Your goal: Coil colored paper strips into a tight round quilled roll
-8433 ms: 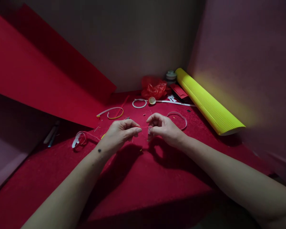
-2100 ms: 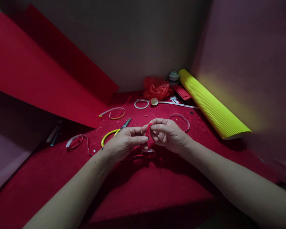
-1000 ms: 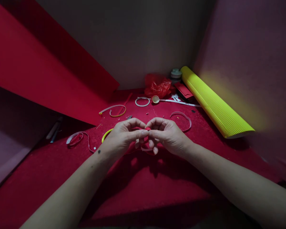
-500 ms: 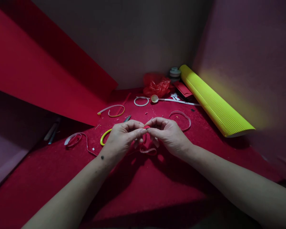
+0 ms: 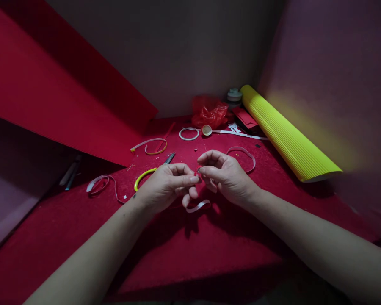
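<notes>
Between the thumb and index finger of my left hand point(image 5: 167, 186) is a small red corrugated paper strip point(image 5: 196, 170), its ridged edge showing. My right hand point(image 5: 227, 176) meets the strip's upper end at the thumb tip, its index finger curled just above. A pale-backed ribbon-like tail point(image 5: 198, 206) curves below the left fingers; whether it joins the red piece is hidden. Partly behind my left hand lie scissors point(image 5: 144, 174) with yellow handles, their dark blades pointing away.
Loose paper strips curl on the red tabletop point(image 5: 190, 258), including a yellow-edged one point(image 5: 157, 146) and a pinkish one point(image 5: 246, 156). Farther back are a tape roll point(image 5: 206, 130), a red plastic bag point(image 5: 209, 112) and a jar point(image 5: 234, 95). Yellow corrugated paper point(image 5: 288, 140) stands right, a red sheet point(image 5: 66, 93) left.
My fingertips have parted slightly; the right index finger has lifted off the red strip. The pale tail now hangs more visibly below the left hand, and more of the scissors shows.
</notes>
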The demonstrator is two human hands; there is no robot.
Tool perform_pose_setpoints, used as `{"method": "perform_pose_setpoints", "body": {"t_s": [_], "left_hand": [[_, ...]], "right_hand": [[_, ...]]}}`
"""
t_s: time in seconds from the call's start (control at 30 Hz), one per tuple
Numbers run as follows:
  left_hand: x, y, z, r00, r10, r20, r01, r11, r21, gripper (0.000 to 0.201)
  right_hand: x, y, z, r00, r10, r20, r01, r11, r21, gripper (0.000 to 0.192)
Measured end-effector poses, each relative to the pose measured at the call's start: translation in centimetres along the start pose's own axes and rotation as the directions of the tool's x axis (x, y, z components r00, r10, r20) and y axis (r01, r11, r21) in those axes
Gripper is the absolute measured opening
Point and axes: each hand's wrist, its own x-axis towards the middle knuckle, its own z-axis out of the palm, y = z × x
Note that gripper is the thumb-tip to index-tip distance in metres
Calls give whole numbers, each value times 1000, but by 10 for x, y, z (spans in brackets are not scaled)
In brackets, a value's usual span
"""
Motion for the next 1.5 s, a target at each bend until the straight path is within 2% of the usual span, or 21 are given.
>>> {"method": "perform_pose_setpoints", "body": {"t_s": [0.1,0.23,0.43,0.63,0.73,0.83,1.0,1.1,1.2,1.33,1.5], "left_hand": [[2,-1,-1,999,-15,50,17,999,-39,18],[1,-4,-1,996,22,89,-17,998,-62,19],[2,-8,-3,996,84,27,-81,993,-91,18],[0,-6,3,992,121,-35,-118,990,76,14],[-5,-4,7,979,177,-96,-152,963,224,16],[-6,-3,10,958,253,-131,-204,930,306,18],[-5,-7,9,943,313,-116,-269,918,292,15],[-4,-8,8,936,336,-107,-301,919,256,13],[-5,-7,9,936,335,-107,-302,922,243,14],[-5,-4,9,951,282,-129,-245,938,246,15],[-3,-5,6,967,224,-119,-198,960,198,14]], "right_hand": [[-1,-2,0,999,25,24,-26,999,37,22],[-1,-4,0,999,43,31,-45,996,82,27],[1,-3,-1,999,32,11,-32,997,73,30],[1,1,-1,999,-27,30,26,999,29,28],[2,2,-1,998,-40,39,39,999,31,28],[3,2,-1,998,-46,52,43,997,66,27],[2,1,-3,998,-17,68,9,993,116,25],[2,2,-5,995,9,100,-17,996,86,21],[1,4,-5,995,-32,96,30,999,25,21],[0,3,-2,997,-65,35,66,997,-41,16],[0,3,-2,997,-81,9,81,995,-50,14]]}}
